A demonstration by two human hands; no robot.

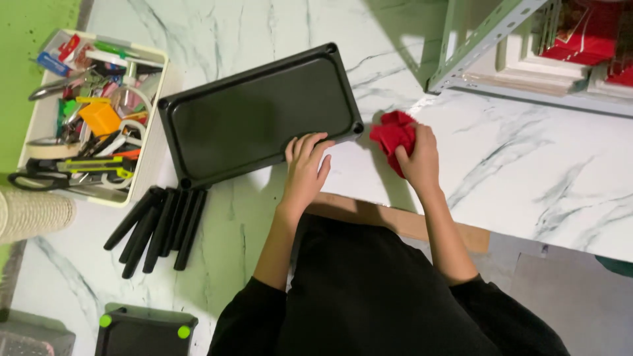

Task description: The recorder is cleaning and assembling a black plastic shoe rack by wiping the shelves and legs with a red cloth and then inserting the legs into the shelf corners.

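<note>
Looking down from my head, my left hand [305, 168] lies flat with the fingers stretched out and close together, the fingertips resting on the near rim of the black tray [257, 118]. It pins the tray rather than gripping it. My right hand [418, 158] is curled shut around a crumpled red cloth [393, 133], which bulges out past my knuckles and sits on the table just beside the tray's right-hand corner.

The black tray is a shallow rectangular plastic piece with rounded corners, a raised rim and a small round hole at each corner. It lies tilted on the white marbled table [527, 171], its inside bare and dull.

Left of the tray stands a white bin [153, 135] crammed with odds and ends: scissors [39, 179], a roll of tape [45, 148], an orange block [100, 118], and a jumble of pens and small tools that I cannot tell apart. Below the tray, a bundle of black tapered legs [161, 227] lies side by side on the table. At the bottom edge sits another dark tray [145, 333] with green caps at two corners. A pale metal shelf frame [488, 39] stands at the upper right.
</note>
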